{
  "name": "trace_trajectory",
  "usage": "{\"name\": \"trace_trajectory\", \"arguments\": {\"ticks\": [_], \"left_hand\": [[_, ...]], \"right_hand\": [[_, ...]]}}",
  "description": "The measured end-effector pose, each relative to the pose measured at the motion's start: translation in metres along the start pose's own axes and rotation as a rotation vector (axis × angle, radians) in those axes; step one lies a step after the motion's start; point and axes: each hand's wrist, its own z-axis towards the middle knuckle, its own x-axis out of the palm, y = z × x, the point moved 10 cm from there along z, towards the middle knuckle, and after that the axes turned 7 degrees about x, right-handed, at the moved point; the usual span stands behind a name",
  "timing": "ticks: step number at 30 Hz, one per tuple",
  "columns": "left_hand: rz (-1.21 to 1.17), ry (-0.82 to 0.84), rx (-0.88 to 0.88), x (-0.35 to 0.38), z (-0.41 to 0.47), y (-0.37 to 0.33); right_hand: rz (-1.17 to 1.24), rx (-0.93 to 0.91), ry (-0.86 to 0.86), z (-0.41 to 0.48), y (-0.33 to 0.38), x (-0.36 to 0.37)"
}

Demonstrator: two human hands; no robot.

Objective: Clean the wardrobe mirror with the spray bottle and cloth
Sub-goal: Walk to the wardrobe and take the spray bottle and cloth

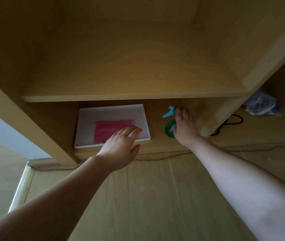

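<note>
Your left hand, fingers straight, reaches over the pink cloth on the white board, lower shelf: soft and light, so pinch a fold. Your right hand lies against the green spray bottle alongside, grip unclear; probably slick plastic, take the neck

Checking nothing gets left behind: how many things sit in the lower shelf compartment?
3: a flat white board on the left, a pink cloth lying on it, and a green spray bottle with a blue trigger on the right. The left hand and right hand may hide more.
</note>
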Motion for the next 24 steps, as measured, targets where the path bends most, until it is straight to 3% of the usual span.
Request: {"name": "trace_trajectory", "arguments": {"ticks": [4,9,14,19,24], "left_hand": [[0.006,-0.007,0.007,0.000,0.002,0.000],[0.004,-0.025,0.020,-0.001,0.004,-0.003],[-0.008,-0.072,0.032,-0.012,0.009,-0.015],[-0.013,-0.087,0.030,-0.023,0.011,-0.021],[-0.058,-0.083,-0.035,-0.030,0.003,-0.013]], "right_hand": [[0.043,0.005,-0.115,0.001,0.001,-0.015],[0.050,-0.066,-0.084,-0.011,0.007,-0.012],[0.106,-0.229,-0.051,-0.037,0.024,-0.022],[0.155,-0.432,-0.149,-0.084,0.071,-0.056],[0.328,-0.528,-0.080,-0.111,0.117,-0.069]]}}
